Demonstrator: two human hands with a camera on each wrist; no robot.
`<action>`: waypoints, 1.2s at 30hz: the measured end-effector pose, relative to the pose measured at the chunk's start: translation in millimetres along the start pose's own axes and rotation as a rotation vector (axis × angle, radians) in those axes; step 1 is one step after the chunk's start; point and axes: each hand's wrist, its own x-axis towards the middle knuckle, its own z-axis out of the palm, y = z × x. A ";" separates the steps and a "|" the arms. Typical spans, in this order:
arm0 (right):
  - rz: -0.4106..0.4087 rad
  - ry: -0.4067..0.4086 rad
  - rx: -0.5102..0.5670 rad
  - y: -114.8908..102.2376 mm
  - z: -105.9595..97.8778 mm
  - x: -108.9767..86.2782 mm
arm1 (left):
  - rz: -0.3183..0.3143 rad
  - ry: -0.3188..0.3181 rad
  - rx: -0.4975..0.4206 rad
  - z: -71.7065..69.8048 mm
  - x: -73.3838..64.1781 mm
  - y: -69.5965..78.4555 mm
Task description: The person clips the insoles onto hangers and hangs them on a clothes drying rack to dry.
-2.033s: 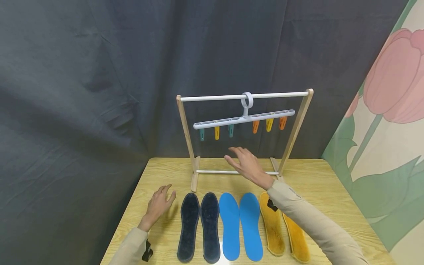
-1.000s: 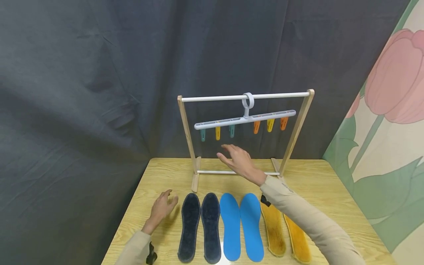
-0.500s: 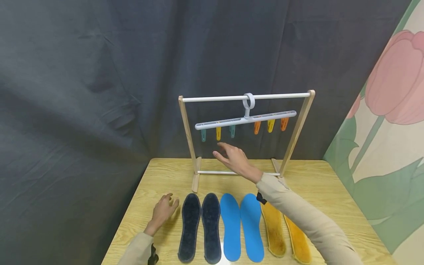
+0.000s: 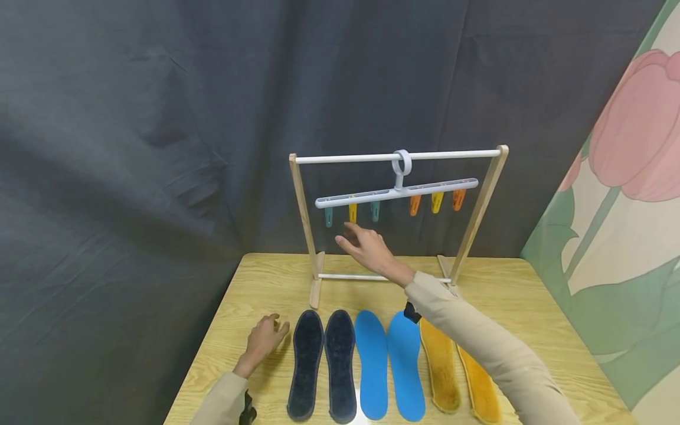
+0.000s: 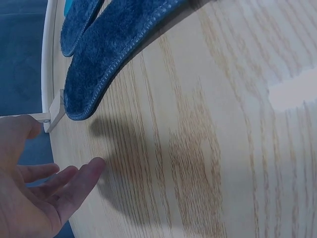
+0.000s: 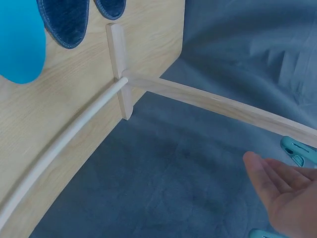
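Observation:
My right hand is raised in front of the rack, fingers loosely bent, with nothing in it. Its fingertips are right under the yellow clip on the pale hanger. The right wrist view shows a teal clip beyond the fingers. My left hand hovers low over the table, left of the dark fuzzy insoles. In the left wrist view, that hand's fingers are relaxed and hold nothing, with a dark insole lying beyond them.
The hanger's ring hangs on the white top rod of a wooden rack. More clips, teal, yellow and orange, hang along it. Two blue insoles and two yellow furry insoles lie on the wooden table. A dark curtain backs it.
My right hand has moved left and slightly up, toward the yellow clip. The left hand has lowered slightly and drifted right, its fingers bending more. Insoles and clips stay in place.

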 end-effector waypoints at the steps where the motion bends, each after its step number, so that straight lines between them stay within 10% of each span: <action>1: 0.002 0.003 -0.002 -0.5 -0.1 1.2 | -0.004 -0.006 -0.003 -0.4 -0.1 0.3; 36: 0.076 0.013 0.111 -24.3 12.8 38.0 | -0.024 -0.029 -0.014 20.9 0.5 4.8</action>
